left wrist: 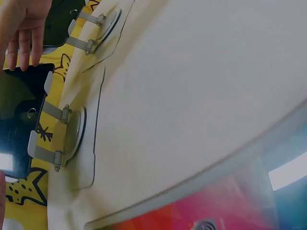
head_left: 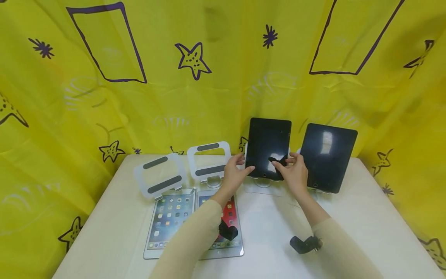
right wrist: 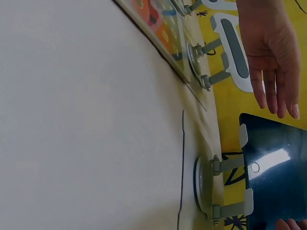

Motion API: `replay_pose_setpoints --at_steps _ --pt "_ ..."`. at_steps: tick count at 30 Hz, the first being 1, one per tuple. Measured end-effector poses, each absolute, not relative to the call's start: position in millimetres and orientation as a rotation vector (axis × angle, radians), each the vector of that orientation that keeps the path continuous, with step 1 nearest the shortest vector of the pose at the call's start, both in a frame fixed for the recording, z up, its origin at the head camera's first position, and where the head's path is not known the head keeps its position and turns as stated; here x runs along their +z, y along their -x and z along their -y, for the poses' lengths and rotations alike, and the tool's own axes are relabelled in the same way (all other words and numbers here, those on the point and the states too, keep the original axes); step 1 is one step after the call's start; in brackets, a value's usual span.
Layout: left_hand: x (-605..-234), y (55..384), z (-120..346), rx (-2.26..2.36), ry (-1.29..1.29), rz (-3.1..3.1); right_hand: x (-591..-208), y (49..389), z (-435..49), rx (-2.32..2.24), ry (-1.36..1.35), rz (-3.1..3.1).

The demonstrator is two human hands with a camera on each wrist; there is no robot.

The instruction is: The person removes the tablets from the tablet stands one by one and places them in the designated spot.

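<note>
Two hands (head_left: 234,174) (head_left: 295,173) flank a glossy, round-cornered black tablet (head_left: 269,141).

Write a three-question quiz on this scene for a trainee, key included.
1. How many tablets show in the head view?
2. True or false: the tablet between the left hand and the right hand displays app icons.
3. In that view, what crosses in front of the flat tablets? A) left sleeve; B) right sleeve; C) curtain.

Key: 1. Four: two on stands, two flat on the table. 2. False; it is dark. 3. A.
</note>
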State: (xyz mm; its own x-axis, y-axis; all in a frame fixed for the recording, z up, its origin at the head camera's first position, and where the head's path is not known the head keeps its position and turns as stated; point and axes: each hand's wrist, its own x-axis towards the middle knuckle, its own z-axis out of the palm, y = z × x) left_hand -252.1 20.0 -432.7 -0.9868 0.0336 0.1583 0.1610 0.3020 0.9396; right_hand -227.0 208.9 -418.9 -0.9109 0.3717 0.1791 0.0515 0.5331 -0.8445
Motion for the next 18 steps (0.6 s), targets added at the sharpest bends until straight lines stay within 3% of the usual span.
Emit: replay_pose_setpoints --at_steps 18 --pt "-410.4 279.0 -43.6 -1.681 0.136 2.472 -388.6 245.5 -205.2 1.356 0.436 2.548"
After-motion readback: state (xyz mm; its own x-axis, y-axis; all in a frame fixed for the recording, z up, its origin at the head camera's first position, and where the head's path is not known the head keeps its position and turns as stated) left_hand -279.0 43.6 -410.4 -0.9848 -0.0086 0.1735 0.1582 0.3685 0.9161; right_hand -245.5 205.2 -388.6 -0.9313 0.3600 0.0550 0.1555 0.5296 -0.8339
